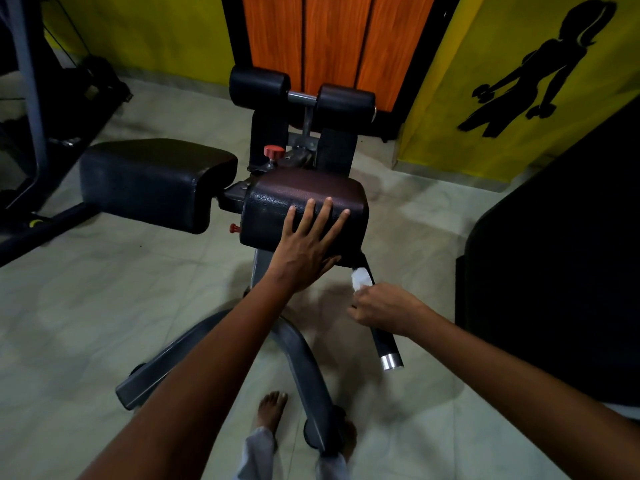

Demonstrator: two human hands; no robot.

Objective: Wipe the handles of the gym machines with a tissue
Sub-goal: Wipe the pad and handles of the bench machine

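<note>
Nearest to the camera, two bare feet stand on the pale tiled floor, on either side of the grey curved base of a gym machine. The floor is open to the left of the base and also between the base and the large dark pad on the right.

The right hand is curled around the black handle of the machine and pinches a white tissue against it; this grip is clenched on both. The tissue sticks out just above the fingers, touching the upper part of the handle, near the lower edge of the seat. The handle slopes down toward the camera and ends in a shiny metal cap.

The left hand lies flat on the dark padded seat, fingers straight and spread (a released grip, only pressing).

Beside the seat, on the left, is a second black pad. Behind it there is a red knob, and farther away two black roller pads on a metal bar. At the far end is an orange wooden door between yellow walls.
</note>
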